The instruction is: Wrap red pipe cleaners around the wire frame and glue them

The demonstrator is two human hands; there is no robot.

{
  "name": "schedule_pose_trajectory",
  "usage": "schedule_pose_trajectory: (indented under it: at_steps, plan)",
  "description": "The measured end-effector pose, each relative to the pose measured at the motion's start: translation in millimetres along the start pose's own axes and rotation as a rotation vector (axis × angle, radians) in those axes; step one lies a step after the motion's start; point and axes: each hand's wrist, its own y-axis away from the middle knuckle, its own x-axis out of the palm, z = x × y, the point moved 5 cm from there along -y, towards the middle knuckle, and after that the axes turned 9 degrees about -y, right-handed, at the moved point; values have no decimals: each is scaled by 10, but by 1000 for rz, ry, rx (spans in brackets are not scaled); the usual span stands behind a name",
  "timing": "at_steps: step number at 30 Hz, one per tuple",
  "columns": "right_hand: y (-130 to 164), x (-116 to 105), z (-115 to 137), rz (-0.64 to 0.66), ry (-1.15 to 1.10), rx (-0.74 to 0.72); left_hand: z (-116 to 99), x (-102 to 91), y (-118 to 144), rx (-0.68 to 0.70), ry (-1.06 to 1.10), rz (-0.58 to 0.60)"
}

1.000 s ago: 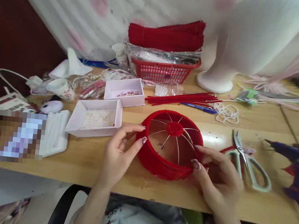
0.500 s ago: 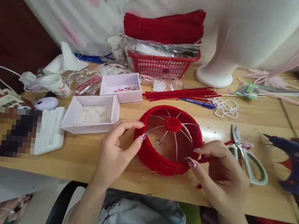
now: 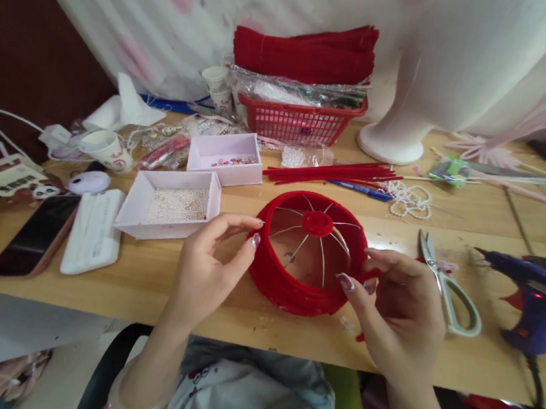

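Observation:
A round red hoop frame (image 3: 287, 294), wrapped in fuzzy pipe cleaner, lies on the wooden table. Thin white wires run from its rim to a small red hub (image 3: 317, 223). My left hand (image 3: 213, 263) pinches the hoop's left rim between thumb and forefinger. At the right rim, my right hand (image 3: 400, 315) is closed on a red pipe cleaner (image 3: 367, 275), held against or just beside the hoop. A short red end sticks out below that hand. My right fingers partly cover the hoop's right side.
Scissors (image 3: 457, 305) and a blue glue gun (image 3: 536, 297) lie at the right. White boxes of beads (image 3: 167, 229) and gems (image 3: 225, 173) stand left. Behind are loose red pipe cleaners (image 3: 329, 173), a red basket (image 3: 301, 126) and a white stand (image 3: 389, 145). A phone (image 3: 33, 238) lies far left.
My left fingertips have shifted slightly left and up along the hoop's rim. My right hand has moved a little left, its fingers still near the right rim. The camera view has shifted slightly.

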Motion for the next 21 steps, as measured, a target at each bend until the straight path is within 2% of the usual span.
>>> schedule_pose_trajectory:
  at_steps: [4,12,15,21]
  plan:
    - [29,23,1,-35,26,-62,60,33,24,-62,111,22]
    - [21,56,62,-73,55,-153,43,106,32,3,15,-36]
    - [17,63,76,-82,33,-134,35,116,28,2,14,-36]
    - [4,97,90,-75,-5,-72,46,111,30,-104,93,-35]
